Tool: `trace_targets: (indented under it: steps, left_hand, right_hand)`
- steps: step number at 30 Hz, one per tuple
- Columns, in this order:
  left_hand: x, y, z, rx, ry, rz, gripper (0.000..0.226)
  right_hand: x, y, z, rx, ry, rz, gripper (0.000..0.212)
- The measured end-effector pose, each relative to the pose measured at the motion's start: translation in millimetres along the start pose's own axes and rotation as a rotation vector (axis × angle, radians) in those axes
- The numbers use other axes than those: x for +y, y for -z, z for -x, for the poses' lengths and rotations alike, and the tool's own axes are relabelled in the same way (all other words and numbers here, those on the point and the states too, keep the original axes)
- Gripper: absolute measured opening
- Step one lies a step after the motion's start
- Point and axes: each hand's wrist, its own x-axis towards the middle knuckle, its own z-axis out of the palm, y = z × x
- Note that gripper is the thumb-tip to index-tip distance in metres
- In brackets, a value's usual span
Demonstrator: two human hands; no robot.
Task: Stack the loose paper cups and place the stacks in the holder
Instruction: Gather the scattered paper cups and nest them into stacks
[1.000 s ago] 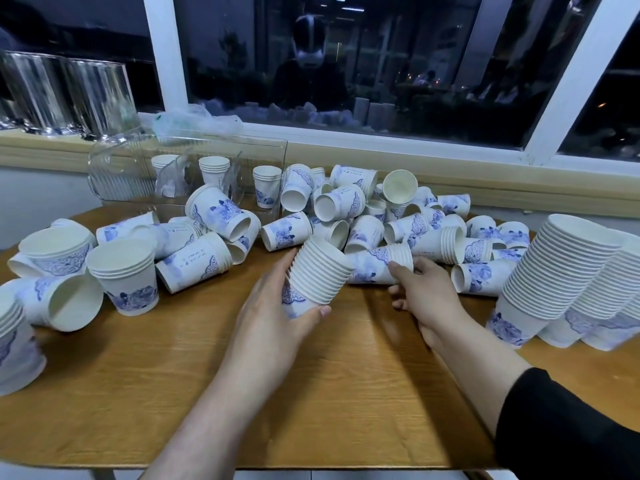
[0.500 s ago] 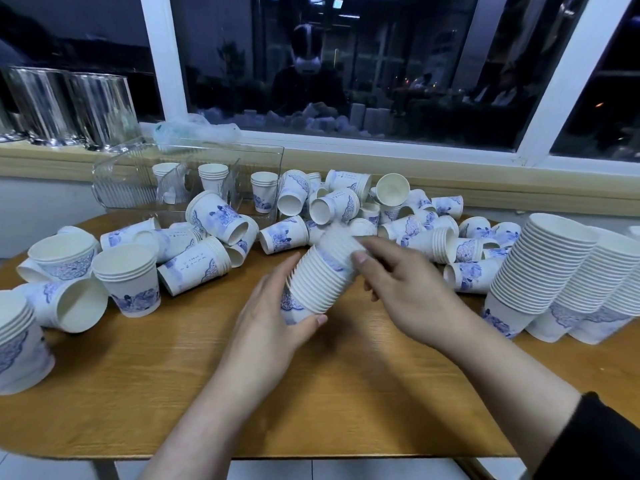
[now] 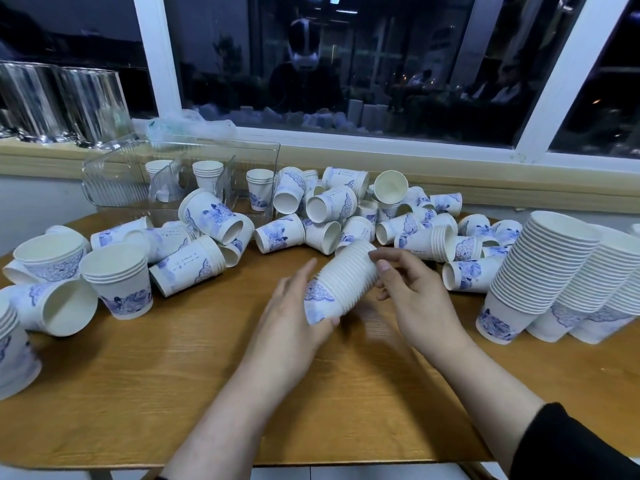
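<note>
Now I see a wooden table (image 3: pixel 173 393) under a dark window (image 3: pixel 346 64). Left hand (image 3: pixel 294 327) grips one stack (image 3: pixel 341 284); right fingers (image 3: pixel 388 268) curl on its rim. Holder (image 3: pixel 114 174) beyond fingertips, three short stacks inside.

Loose cups (image 3: pixel 346 216) lie mid-table; the holder (image 3: pixel 145 174) behind-left; tall stacks (image 3: pixel 540 271) at the right edge.

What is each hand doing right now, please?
Left hand: holds the cup stack near its base.
Right hand: fingers curled at the stack's rim end.

right hand (image 3: pixel 420 299) now at cup stack (image 3: pixel 341 284) rim
</note>
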Motion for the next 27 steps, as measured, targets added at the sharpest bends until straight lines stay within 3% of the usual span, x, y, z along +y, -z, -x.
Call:
trace_targets:
  steps: [4,6,8,12,18,22,27]
  left_hand:
    - [-1,5,-9,0.004,0.05,-0.091,0.095]
    - [2,6,-11,0.032,0.038,-0.025,0.095]
    - [8,4,-11,0.063,0.043,0.095,0.094]
    - [16,-3,-12,0.069,0.043,0.201,0.091]
    - [17,-6,-12,0.075,0.073,0.264,0.089]
    - [15,-6,-12,0.084,0.109,0.306,0.088]
    - [14,-1,-12,0.064,0.125,0.325,0.084]
  right_hand:
    - [-13,2,3,-0.043,0.089,-0.052,0.021]
    - [-18,3,2,-0.017,0.152,-0.035,0.022]
    - [-9,6,-4,0.114,0.175,0.04,0.022]
    - [22,22,-25,0.37,-0.031,0.229,0.029]
    - [53,39,-60,0.235,-0.398,0.31,0.041]
    - [50,41,-72,0.215,-0.481,0.242,0.038]
    - [49,38,-69,0.185,-0.423,0.322,0.036]
